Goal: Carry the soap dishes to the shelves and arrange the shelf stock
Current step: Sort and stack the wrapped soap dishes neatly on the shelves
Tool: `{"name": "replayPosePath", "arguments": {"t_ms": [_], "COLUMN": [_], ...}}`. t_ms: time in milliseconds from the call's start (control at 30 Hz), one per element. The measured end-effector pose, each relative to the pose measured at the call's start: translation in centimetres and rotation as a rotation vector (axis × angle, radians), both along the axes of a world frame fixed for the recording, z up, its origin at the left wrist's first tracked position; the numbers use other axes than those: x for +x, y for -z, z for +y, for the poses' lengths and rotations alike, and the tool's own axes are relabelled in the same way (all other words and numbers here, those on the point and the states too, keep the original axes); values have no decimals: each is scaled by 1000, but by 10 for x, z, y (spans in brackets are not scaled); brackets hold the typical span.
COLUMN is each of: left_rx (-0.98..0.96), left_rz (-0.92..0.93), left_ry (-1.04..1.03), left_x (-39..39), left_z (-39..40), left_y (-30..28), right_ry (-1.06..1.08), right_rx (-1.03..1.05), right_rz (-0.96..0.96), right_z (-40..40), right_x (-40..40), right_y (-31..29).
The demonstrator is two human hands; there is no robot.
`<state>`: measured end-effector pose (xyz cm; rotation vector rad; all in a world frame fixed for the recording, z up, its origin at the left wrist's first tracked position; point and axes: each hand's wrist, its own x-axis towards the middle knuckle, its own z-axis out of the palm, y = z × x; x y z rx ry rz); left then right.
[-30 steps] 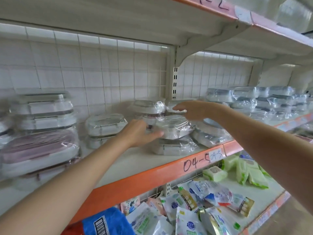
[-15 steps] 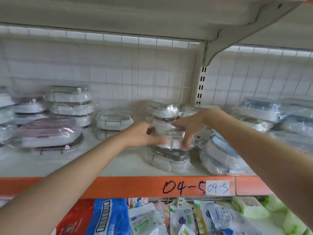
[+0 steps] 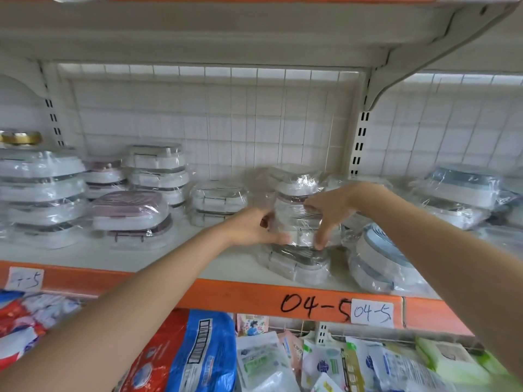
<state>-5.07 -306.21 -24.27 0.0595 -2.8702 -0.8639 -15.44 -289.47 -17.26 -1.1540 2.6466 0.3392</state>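
The shelf (image 3: 232, 267) carries wrapped soap dishes along its length, and the centre stack (image 3: 297, 219) stands near its front edge, above the 04-5 label (image 3: 371, 312). The left hand (image 3: 252, 226) and right hand (image 3: 329, 206) form a 2-sided grip, fingers curled round the wrapped dish (image 3: 295, 230) in the stack's middle. To do this well, the person should probably press evenly from both sides (the film looks slippery) and square it over the bottom dish (image 3: 297, 264).
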Motion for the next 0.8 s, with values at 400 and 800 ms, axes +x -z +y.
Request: {"name": "replayPosePath", "arguments": {"t_ms": [400,800], "left_rx": [-132,-139], "left_rz": [-212,-188], "left_ry": [76,225], "left_x": [9,-9], "left_z": [12,-6], "left_y": [-7,-6], "right_ry": [167,261], "right_rx": [-401,-379], "right_rz": [56,112], "right_z": [23,13], "right_x": [22,26], "right_y": [-17,-20]}}
